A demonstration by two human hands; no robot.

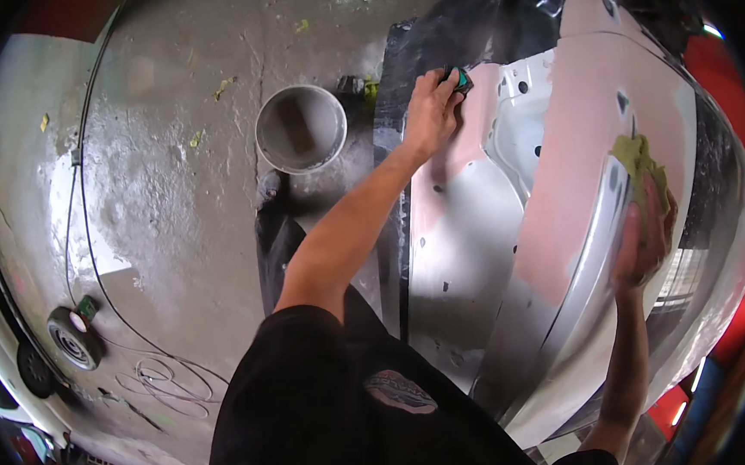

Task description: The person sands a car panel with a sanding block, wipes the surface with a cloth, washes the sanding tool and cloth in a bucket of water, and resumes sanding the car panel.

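On my head view, the left hand [433,114] is closed around a small green-and-black block [464,81], its fingers at the pink upper-left edge of the body panel [552,211]. I see the right hand [637,244] gripping a bunched yellow-green cloth [635,155] against that panel's right part, beside its raised ridge. Past the panel's upper-left end I make out dark sheeting [437,42]. Left of the panel, I see a round bucket [274,155]; much farther left of it, a small wheel [67,343] on the floor [190,211].
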